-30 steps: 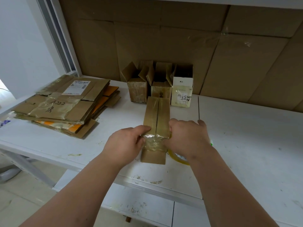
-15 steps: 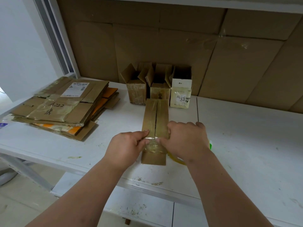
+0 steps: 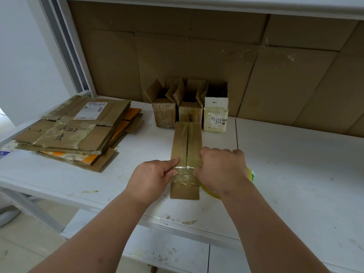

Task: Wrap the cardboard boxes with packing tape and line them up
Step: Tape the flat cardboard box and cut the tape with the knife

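Observation:
A long narrow cardboard box [image 3: 194,138] lies flat on the white table [image 3: 295,174], its top seam running away from me. A band of clear packing tape [image 3: 186,177] crosses its near part. My left hand [image 3: 153,178] grips the box's left side, its thumb lying on the top by the tape. My right hand [image 3: 220,170] curls over the right side at the same band. A yellow tape roll [image 3: 209,191] lies under my right wrist, mostly hidden. Three small boxes stand upright in a row behind: brown [image 3: 163,113], brown [image 3: 190,113] and white [image 3: 215,117], flaps open.
A stack of flattened cardboard [image 3: 78,133] lies at the left of the table, near its front edge. Cardboard sheets [image 3: 197,56] line the back wall, and a white shelf [image 3: 216,4] runs overhead. The table's front edge is close to my arms.
Both hands stay at the taped band on the box. My left thumb has slid a little further onto the top. The box has not shifted.

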Available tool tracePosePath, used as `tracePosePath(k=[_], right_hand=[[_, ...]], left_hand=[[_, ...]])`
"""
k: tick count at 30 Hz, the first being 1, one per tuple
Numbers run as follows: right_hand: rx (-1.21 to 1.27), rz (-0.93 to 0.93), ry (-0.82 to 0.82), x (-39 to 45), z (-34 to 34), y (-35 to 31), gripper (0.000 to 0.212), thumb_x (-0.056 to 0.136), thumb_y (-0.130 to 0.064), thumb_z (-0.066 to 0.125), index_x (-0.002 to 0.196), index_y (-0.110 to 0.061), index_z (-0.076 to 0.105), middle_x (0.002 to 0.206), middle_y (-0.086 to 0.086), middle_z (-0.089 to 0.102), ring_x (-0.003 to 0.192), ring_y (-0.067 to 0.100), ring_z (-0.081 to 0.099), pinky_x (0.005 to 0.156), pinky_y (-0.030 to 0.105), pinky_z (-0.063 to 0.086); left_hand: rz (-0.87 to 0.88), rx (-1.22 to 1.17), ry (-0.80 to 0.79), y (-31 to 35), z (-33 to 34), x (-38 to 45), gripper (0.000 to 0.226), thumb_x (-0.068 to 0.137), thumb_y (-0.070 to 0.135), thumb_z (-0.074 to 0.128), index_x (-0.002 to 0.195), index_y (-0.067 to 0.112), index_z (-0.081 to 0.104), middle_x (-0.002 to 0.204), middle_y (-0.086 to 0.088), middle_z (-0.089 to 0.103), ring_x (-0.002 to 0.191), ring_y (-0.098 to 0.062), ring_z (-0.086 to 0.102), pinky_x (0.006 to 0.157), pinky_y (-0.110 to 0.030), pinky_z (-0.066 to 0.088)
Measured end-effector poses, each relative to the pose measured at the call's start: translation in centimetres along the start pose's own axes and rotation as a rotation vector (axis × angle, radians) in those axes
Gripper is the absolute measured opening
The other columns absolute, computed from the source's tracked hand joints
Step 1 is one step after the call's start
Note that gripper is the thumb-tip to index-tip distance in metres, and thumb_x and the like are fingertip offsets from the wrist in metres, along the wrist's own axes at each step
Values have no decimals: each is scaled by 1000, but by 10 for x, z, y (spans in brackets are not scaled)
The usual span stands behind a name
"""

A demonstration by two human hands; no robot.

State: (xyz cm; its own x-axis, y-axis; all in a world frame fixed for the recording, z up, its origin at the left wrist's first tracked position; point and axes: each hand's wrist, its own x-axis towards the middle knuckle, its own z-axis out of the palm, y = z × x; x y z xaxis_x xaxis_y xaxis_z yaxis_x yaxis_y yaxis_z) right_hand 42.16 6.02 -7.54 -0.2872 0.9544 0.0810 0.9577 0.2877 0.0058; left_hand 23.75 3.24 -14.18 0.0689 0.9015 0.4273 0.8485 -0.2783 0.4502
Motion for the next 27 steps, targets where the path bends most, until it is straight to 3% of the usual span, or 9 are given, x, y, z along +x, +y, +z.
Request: tracePosePath(k=[4,7,9,12,16,18,20,24,27], right_hand=[[51,14,-62,-4,-9,6,29,87,-56,55,94,-29,52,88,-6,60,88,19,58,86,37,41],[261,149,-243,-7,-27,22,46,83,-61,57,121,-34,54,112,-5,60,96,17,53,84,34,47],[402,189,-327,-11,-32,37,55,79,-57,65,128,-37,51,122,-5,56,104,18,53,88,37,52],[705,147,-375,-19,-30,59,41,74,-45,79,109,-35,63,109,-8,64,100,15,62,87,38,56],[1214,-8,-484,-33,-19,65,48,67,-27,76,114,-21,68,106,5,75,97,19,71,81,28,56],[1403,-28,-478,-38,-4,54,53,69,-18,75,120,-12,65,113,18,71,102,25,69,87,30,55],[1497,-13,-443,-43,11,41,58,68,-19,78,124,-11,63,120,18,69,114,27,65,98,36,52],[1615,1,-421,-52,22,29,53,72,-16,73,125,-15,61,119,6,71,114,18,66,88,26,52],[1682,43,-392,-59,26,25,54,73,-17,73,125,-15,60,114,7,73,105,19,68,85,27,51]], left_hand=[[3,12,35,0,1,-1,33,91,25,70,124,24,69,99,-2,77,86,-18,72,76,-16,46],[29,14,50,1,-4,1,32,90,24,72,122,24,70,102,1,77,89,-14,72,79,-9,43],[22,-20,38,3,-9,3,32,91,24,71,123,24,70,106,1,76,95,-13,71,84,-10,45],[-38,-138,-13,3,-18,6,31,91,21,71,122,26,70,113,6,73,101,-5,68,92,-15,49],[-257,-406,-108,-6,-38,11,32,91,14,69,114,36,69,101,21,72,92,8,66,85,-1,44],[-362,-512,-125,-10,-41,14,33,94,9,63,110,38,69,92,21,74,82,5,68,85,-6,48],[-448,-575,-193,-9,-39,15,36,99,7,56,111,39,68,97,20,73,83,3,69,95,-17,50],[-486,-597,-308,-5,-27,10,34,93,45,62,126,54,57,132,13,59,119,-8,59,112,-40,41],[-485,-551,-381,1,-21,5,83,73,65,73,147,47,38,144,9,47,128,-10,51,113,-39,39]])
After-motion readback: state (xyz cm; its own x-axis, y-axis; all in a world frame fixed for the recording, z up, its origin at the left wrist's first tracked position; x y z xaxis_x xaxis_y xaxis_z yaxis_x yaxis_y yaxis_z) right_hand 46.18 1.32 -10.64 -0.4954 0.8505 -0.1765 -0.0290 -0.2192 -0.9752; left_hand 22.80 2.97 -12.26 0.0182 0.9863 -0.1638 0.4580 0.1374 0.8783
